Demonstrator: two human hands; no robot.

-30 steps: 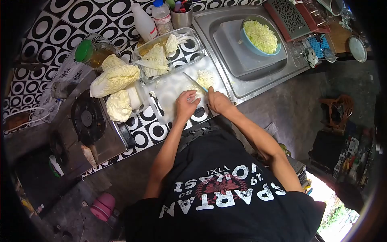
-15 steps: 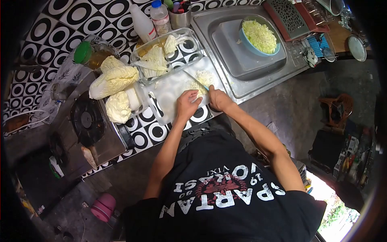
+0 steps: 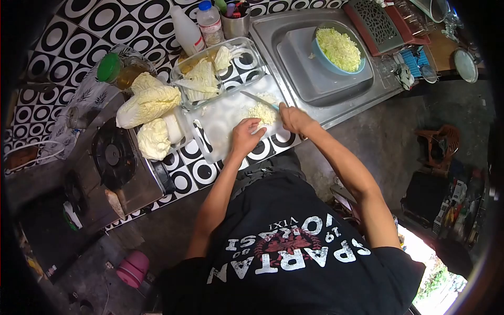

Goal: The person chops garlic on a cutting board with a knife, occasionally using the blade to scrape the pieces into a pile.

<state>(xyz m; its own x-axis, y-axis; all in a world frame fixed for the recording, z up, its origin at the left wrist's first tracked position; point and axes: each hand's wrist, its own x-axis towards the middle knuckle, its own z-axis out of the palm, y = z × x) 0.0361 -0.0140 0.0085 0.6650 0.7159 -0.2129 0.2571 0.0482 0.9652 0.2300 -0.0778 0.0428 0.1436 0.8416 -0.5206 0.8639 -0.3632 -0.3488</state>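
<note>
My right hand (image 3: 296, 119) is closed around the handle of a kitchen knife (image 3: 255, 97), whose blade points left across the far side of a pale chopped pile (image 3: 261, 113). The pile, which looks like finely cut cabbage, lies on a translucent cutting board (image 3: 218, 123). At the pile's near left edge is my left hand (image 3: 247, 137), fingers bent and thumb apart, with nothing seen in its grasp. Beyond the board, a clear rectangular container (image 3: 255, 58) holds loose cabbage leaves (image 3: 202, 79). Napa cabbages (image 3: 149, 107) lie to the board's left.
A blue bowl (image 3: 336, 69) of shredded cabbage stands on an upturned grey tub (image 3: 294, 58) in the sink (image 3: 270, 31). A gas stove (image 3: 142, 184) is at left. Bottles (image 3: 209, 23) and a utensil cup (image 3: 236, 25) stand at the back.
My right hand and the knife have shifted right and slightly away from me, uncovering more of the chopped pile. My left hand has barely moved.
</note>
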